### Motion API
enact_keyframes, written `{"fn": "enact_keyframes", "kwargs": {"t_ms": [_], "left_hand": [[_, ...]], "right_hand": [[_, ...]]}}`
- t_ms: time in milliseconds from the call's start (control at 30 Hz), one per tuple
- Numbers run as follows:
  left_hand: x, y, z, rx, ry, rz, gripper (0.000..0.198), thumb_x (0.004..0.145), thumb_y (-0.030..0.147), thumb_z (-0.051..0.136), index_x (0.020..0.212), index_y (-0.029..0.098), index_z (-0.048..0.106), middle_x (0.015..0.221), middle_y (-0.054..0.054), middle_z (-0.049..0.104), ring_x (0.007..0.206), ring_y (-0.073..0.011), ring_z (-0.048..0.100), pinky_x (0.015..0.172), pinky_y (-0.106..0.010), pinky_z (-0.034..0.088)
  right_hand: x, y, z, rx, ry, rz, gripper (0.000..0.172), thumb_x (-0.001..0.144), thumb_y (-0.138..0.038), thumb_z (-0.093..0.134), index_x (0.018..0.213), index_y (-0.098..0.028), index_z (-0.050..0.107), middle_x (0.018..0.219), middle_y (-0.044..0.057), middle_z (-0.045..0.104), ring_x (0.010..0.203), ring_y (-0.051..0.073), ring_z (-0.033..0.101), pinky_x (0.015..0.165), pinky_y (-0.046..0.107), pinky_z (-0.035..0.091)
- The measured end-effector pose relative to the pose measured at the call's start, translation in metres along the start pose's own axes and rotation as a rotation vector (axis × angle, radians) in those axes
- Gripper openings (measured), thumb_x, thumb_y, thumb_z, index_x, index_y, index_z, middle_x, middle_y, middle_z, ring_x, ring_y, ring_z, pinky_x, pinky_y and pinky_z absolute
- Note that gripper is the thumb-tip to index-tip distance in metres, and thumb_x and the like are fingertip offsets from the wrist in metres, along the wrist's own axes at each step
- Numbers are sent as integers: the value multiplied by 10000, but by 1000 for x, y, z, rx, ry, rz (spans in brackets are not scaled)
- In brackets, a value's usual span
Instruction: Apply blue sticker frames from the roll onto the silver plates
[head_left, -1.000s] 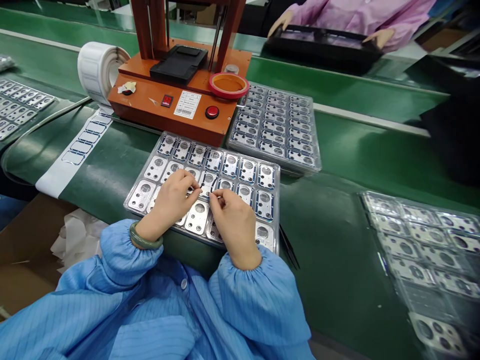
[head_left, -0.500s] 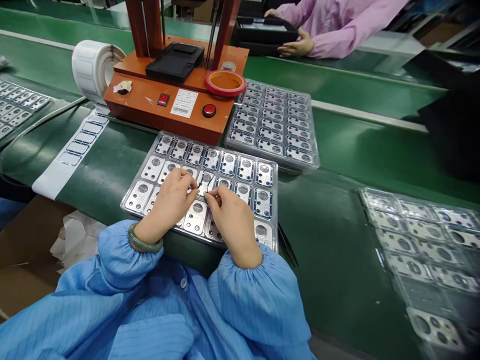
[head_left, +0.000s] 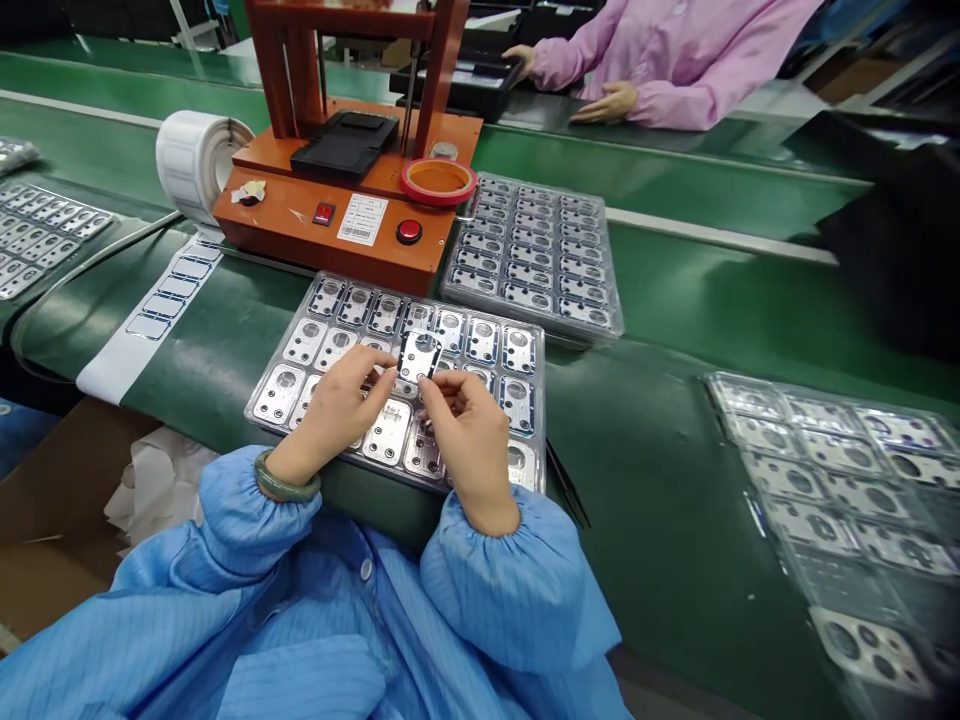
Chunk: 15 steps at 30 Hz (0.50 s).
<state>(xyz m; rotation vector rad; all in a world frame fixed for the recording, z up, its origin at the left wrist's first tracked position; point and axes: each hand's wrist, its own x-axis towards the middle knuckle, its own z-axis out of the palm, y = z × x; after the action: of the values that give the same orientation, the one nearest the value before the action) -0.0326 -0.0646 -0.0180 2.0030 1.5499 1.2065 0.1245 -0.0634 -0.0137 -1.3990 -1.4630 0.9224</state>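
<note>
A small silvery metal plate (head_left: 420,354) with a dark rim, one large round hole and smaller ones is tilted up above the clear plastic tray (head_left: 259,418). My right hand (head_left: 472,430) pinches its lower edge between thumb and fingers. My left hand (head_left: 337,405) has its thumb and index fingertip closed at the plate's lower left corner. Rows of similar plates lie in the tray's pockets; several in the far row show blue edges. Part of the tray's middle and front is hidden under my hands.
Behind the tray stands an orange press (head_left: 330,235) with a tape roll (head_left: 439,182) on it. A label roll (head_left: 196,165) is at left. Stacked trays (head_left: 532,250), tweezers (head_left: 568,485) and another tray (head_left: 840,460) lie rightward. Opposite, a person in pink sleeves (head_left: 675,100) works.
The plate has come up out of the tray and now tilts upright between my fingertips. Across the bench, the other person's hand has let go of the black box.
</note>
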Motion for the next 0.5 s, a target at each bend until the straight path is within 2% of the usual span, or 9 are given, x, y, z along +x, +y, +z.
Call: {"fn": "enact_keyframes", "kwargs": {"t_ms": [167,267,367,500], "left_hand": [[0,-1,1,-229,102,-158,280,918,296,537,1168,182,590,1002,-78,686,829,-145,638,717,-273,518],[-1,1,0,-326,89,-231,288,911,388,551,1079,175,647,916,-62,715,773,-143,654,705,-272,529],[-1,2,0,-353,79,-220,281,864,423,615,980,174,677,826,-40,718,716,-138,656,669,-263,535],[-1,3,0,-381,102,-201,261,813,406,682,939,178,671,778,-26,708,696,-133,653,659,-258,542]], "right_hand": [[-4,0,0,42,94,-86,157,862,-364,607,868,-207,616,724,-11,637,593,133,605,593,283,492],[-5,0,0,42,56,-142,134,867,-345,608,875,-211,621,736,-10,641,598,129,608,603,284,509],[-6,-2,1,45,18,-191,116,875,-326,605,869,-211,617,726,-15,634,591,122,601,604,277,509],[-7,-3,2,36,8,-226,90,883,-297,605,868,-209,610,734,-17,632,598,117,600,607,269,502]]}}
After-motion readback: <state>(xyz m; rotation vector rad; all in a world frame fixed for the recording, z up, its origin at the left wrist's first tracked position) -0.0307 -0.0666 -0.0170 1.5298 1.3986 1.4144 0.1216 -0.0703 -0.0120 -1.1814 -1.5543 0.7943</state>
